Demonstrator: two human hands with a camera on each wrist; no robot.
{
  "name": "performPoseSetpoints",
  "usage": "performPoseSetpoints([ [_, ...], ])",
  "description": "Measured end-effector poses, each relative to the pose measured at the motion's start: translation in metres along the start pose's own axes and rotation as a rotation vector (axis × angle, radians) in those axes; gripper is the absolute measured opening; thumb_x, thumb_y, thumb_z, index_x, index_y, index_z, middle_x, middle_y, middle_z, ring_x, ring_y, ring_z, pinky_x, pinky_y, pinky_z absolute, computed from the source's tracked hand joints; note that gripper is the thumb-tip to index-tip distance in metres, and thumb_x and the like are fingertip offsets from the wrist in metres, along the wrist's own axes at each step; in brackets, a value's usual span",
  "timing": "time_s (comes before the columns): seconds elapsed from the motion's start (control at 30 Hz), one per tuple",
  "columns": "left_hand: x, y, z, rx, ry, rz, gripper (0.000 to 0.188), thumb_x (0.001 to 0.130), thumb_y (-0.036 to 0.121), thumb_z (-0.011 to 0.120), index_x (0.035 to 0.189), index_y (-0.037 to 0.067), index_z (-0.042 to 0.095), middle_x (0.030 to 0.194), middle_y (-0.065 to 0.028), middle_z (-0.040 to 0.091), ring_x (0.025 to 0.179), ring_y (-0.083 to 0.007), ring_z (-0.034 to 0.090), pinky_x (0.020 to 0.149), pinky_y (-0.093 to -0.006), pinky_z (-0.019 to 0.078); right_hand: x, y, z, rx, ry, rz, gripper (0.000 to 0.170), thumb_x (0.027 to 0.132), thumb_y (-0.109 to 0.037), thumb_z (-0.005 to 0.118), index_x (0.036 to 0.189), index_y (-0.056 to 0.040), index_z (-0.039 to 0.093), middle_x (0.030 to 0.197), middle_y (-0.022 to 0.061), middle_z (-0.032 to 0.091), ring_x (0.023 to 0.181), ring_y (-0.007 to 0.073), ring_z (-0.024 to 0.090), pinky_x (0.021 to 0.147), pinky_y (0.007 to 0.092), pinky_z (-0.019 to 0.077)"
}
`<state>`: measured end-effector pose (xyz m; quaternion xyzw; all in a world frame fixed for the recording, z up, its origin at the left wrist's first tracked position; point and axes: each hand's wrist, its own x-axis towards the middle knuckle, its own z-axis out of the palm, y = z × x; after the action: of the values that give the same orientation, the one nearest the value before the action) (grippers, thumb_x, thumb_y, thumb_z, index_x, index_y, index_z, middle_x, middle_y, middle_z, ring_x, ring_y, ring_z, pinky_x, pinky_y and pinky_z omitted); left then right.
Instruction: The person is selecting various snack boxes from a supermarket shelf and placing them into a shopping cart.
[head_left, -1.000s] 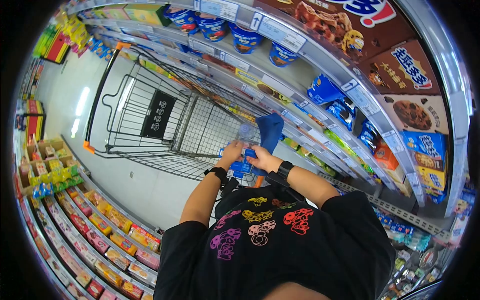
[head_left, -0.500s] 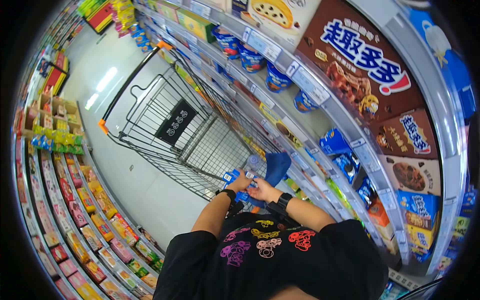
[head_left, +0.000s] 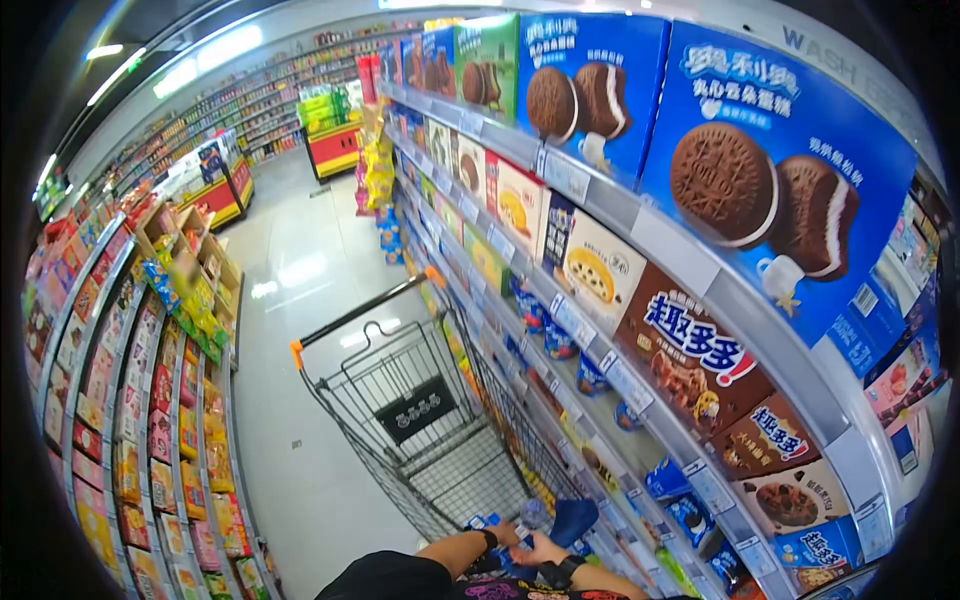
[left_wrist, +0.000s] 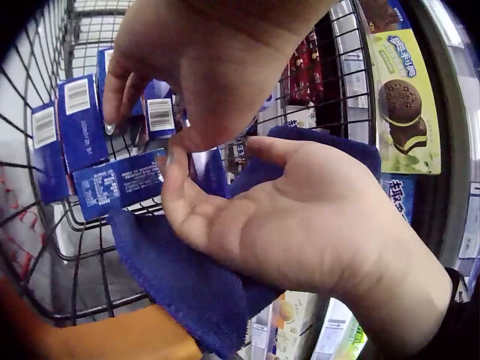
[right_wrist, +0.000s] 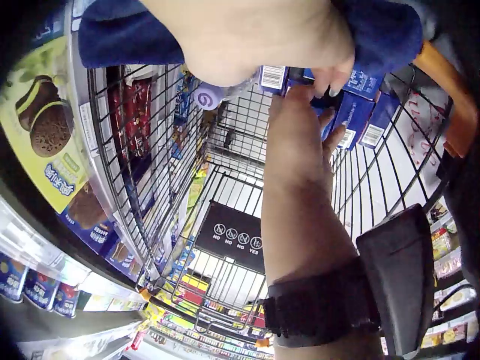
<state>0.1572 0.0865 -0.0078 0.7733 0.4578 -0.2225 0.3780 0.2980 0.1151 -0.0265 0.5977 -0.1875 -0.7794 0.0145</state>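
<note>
Both hands meet over the near end of a shopping cart [head_left: 470,450]. In the left wrist view, my left hand [left_wrist: 202,67] comes from the top, its fingers and thumb bent around a small blue box [left_wrist: 159,114] with a barcode. My right hand [left_wrist: 285,210] has its palm turned up and fingers loosely bent, fingertips close by the left thumb. More blue boxes [left_wrist: 84,124] lie in the cart beneath the left fingers. Dark blue cloth [left_wrist: 180,259] drapes over the cart's edge below the right hand. The right fingers are hidden in the right wrist view.
A bottle with a purple cap [right_wrist: 208,96] stands in the cart beside the hands. Shelves with large blue cookie boxes [head_left: 745,190] run close along the right. Snack shelves [head_left: 150,430] line the left, and a tiled aisle floor [head_left: 290,370] lies between.
The head view has lifted, showing more of the aisle ahead and placing the hands lower in frame. The right hand has turned from holding the blue boxes to palm up beside the left.
</note>
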Motion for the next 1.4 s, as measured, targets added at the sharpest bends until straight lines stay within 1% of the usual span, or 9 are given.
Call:
performPoseSetpoints([
  [0.37, 0.01, -0.001, 0.027, 0.086, -0.041, -0.024, 0.042, 0.082, 0.035, 0.051, 0.117, 0.014, 0.059, 0.144, -0.0276, 0.022, 0.13, -0.0553, 0.014, 0.108, -0.0561, 0.0188, -0.01, 0.003, 0.003, 0.026, -0.02, -0.099, 0.073, 0.08, -0.037, 0.063, 0.129, 0.0079, 0.033, 0.128, 0.0202, 0.042, 0.118, 0.0345, 0.043, 0.102, 0.0438, 0.0343],
  [0.47, 0.033, -0.023, 0.037, 0.28, -0.116, 0.12, 0.038, 0.084, 0.033, 0.048, 0.117, 0.018, 0.06, 0.14, -0.0289, 0.031, 0.128, -0.0549, 0.02, 0.108, -0.0531, 0.0224, 0.01, -0.011, -0.015, -0.066, -0.193, -0.099, 0.066, 0.081, -0.04, 0.058, 0.124, 0.0049, 0.038, 0.132, 0.0212, 0.042, 0.117, 0.0353, 0.044, 0.101, 0.0468, 0.035],
  [0.6, 0.033, -0.054, 0.045, 0.298, 0.321, 0.331, 0.02, 0.081, 0.018, 0.051, 0.092, 0.006, 0.061, 0.086, -0.0177, 0.063, 0.081, -0.0346, 0.062, 0.071, -0.0441, 0.0499, -0.024, -0.008, -0.006, -0.033, -0.398, -0.209, 0.057, 0.082, -0.036, 0.057, 0.121, 0.0025, 0.043, 0.133, 0.021, 0.042, 0.114, 0.036, 0.047, 0.099, 0.0511, 0.0367],
  [0.67, 0.034, -0.062, 0.039, 0.232, 0.36, 0.291, 0.032, 0.088, 0.027, 0.044, 0.101, 0.004, 0.06, 0.093, -0.0234, 0.064, 0.09, -0.0408, 0.061, 0.077, -0.0455, 0.0489, -0.093, 0.027, 0.012, 0.151, -0.378, -0.496, 0.057, 0.083, -0.036, 0.055, 0.127, -0.0024, 0.042, 0.129, 0.019, 0.045, 0.117, 0.0336, 0.043, 0.101, 0.0448, 0.034],
  [0.73, 0.033, -0.052, 0.025, -0.564, 0.286, -0.08, 0.039, 0.084, 0.033, 0.048, 0.104, 0.001, 0.061, 0.093, -0.0238, 0.065, 0.09, -0.0397, 0.061, 0.077, -0.0454, 0.0478, -0.115, 0.034, 0.008, 0.263, -0.505, -0.643, 0.055, 0.085, -0.035, 0.052, 0.127, -0.0018, 0.043, 0.134, 0.0185, 0.043, 0.122, 0.0327, 0.041, 0.103, 0.0437, 0.0332],
  [0.83, -0.029, 0.011, -0.047, -0.325, 0.388, -0.1, 0.047, 0.081, 0.038, 0.052, 0.105, -0.001, 0.061, 0.089, -0.0245, 0.065, 0.085, -0.0415, 0.062, 0.077, -0.0456, 0.0475, -0.159, 0.063, -0.026, 0.436, -0.723, -0.769, 0.048, 0.09, -0.028, 0.048, 0.129, -0.0019, 0.044, 0.133, 0.0183, 0.046, 0.122, 0.031, 0.044, 0.102, 0.0412, 0.0362],
  [0.93, -0.058, 0.054, -0.084, -0.252, 0.761, 0.153, 0.027, 0.08, 0.027, 0.056, 0.083, 0.001, 0.062, 0.072, -0.017, 0.063, 0.071, -0.0341, 0.063, 0.067, -0.0438, 0.0487, -0.172, 0.099, -0.079, 0.568, -0.786, -0.962, 0.045, 0.089, -0.027, 0.049, 0.125, -0.0005, 0.047, 0.129, 0.0172, 0.051, 0.118, 0.0297, 0.049, 0.099, 0.0403, 0.0391],
  [1.2, -0.098, 0.19, -0.127, -0.24, 0.802, 0.868, 0.017, 0.074, 0.007, 0.06, 0.09, 0.003, 0.061, 0.071, -0.0112, 0.062, 0.062, -0.0232, 0.061, 0.057, -0.0334, 0.0482, -0.23, 0.151, -0.183, 0.782, -0.767, -1.407, 0.024, 0.088, -0.02, 0.051, 0.105, -0.0028, 0.055, 0.095, 0.0149, 0.063, 0.084, 0.0237, 0.061, 0.076, 0.0351, 0.0486],
  [1.4, -0.15, 0.332, -0.172, -0.302, 0.929, 1.192, 0.021, 0.073, 0.001, 0.059, 0.093, 0.001, 0.061, 0.081, -0.0148, 0.062, 0.064, -0.0243, 0.061, 0.06, -0.0331, 0.0484, -0.382, 0.194, -0.251, 0.901, -0.018, -2.254, 0.013, 0.089, -0.009, 0.05, 0.1, -0.0029, 0.056, 0.074, 0.0052, 0.059, 0.062, 0.0119, 0.051, 0.058, 0.0231, 0.0414],
])
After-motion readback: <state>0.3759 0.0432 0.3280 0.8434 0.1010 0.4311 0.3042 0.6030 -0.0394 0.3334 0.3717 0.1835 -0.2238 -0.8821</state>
